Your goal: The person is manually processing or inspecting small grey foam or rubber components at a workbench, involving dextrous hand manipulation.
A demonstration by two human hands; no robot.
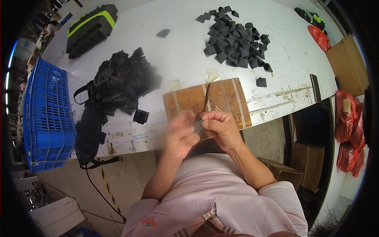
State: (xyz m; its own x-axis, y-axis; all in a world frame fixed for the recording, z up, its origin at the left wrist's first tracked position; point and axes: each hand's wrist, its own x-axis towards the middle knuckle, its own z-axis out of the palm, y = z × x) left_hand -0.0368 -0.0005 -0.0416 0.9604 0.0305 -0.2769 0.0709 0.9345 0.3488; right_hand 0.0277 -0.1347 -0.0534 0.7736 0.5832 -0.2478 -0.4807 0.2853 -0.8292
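Above the near edge of the table, my two hands meet at a small dark fabric piece (198,123), mostly covered by the fingers. My right hand (222,128) pinches it between thumb and forefinger. Curled against its other side, my left hand (179,136) is closed and smeared by motion. A thin, curved brown stick (207,96) rises from the fingertips over a taped brown board (185,99); whether its lower end sits inside the piece is hidden.
Folded dark pieces (237,41) lie heaped at the far right, flat black pieces (122,79) at the left. Beyond them stands a dark stack with a lime band (90,27). A blue crate (49,118) borders the table's left; a cardboard box (347,65) and red bags (347,118) are right.
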